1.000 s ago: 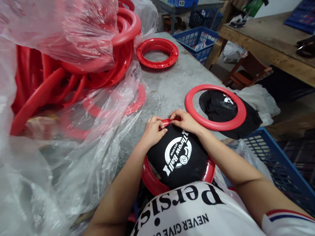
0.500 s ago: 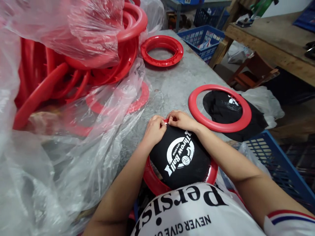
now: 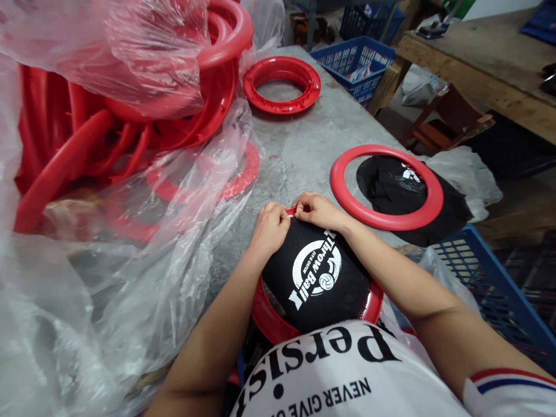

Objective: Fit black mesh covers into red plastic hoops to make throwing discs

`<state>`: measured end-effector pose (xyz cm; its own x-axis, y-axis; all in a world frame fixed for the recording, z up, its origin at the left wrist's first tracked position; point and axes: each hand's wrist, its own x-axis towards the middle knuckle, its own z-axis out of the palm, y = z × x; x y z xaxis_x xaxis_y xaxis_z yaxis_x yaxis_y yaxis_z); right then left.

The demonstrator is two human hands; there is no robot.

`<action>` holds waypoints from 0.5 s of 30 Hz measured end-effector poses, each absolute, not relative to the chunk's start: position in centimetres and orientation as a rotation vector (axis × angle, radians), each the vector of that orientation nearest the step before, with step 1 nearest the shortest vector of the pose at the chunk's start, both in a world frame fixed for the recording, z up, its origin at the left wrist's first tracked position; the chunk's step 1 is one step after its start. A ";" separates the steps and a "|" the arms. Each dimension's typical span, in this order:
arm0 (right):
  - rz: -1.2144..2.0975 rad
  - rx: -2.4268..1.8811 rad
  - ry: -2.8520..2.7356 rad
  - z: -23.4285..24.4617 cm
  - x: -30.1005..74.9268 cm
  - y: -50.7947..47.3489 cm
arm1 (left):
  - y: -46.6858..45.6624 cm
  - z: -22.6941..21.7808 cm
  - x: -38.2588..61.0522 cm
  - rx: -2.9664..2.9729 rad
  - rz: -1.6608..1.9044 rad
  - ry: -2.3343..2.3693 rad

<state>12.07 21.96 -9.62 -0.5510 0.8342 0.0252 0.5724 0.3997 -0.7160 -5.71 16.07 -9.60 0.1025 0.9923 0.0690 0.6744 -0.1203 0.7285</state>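
Observation:
A black mesh fabric disc with a white "Throw Ball" print lies over a red plastic ring, close against my shirt. At the far edge of the ring, my left hand pinches the edge of the black fabric. Right beside it, my right hand is also closed, its fingertips pressing the fabric edge at the red rim. A small stretch of red rim shows between the two hands. On the left the fabric leaves a gap to the ring. The fingertips partly hide the edge they grip.
Red rings are piled under clear plastic sheeting on the left. One red ring lies at the table's far end. Another ring rests on black fabric to the right. A blue crate stands beside the table.
The camera view has shifted slightly. Both hands stay at the far edge of the ring, pinching the fabric, with hardly any visible movement.

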 end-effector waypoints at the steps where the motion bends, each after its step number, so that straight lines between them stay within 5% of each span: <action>1: 0.957 -1.213 -2.275 -9.6 12.1 22.0 | 16.1 -9.6 -5.7 1.854 0.785 1.623; 15: 0.970 -1.231 -2.243 -9.8 12.0 22.1 | 16.1 -9.6 -5.6 1.839 0.776 1.681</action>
<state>12.01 22.09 -9.79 -0.5305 0.8475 0.0174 0.5676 0.3704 -0.7353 -5.60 16.09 -9.60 0.0627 0.9960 0.0631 0.6945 -0.0890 0.7140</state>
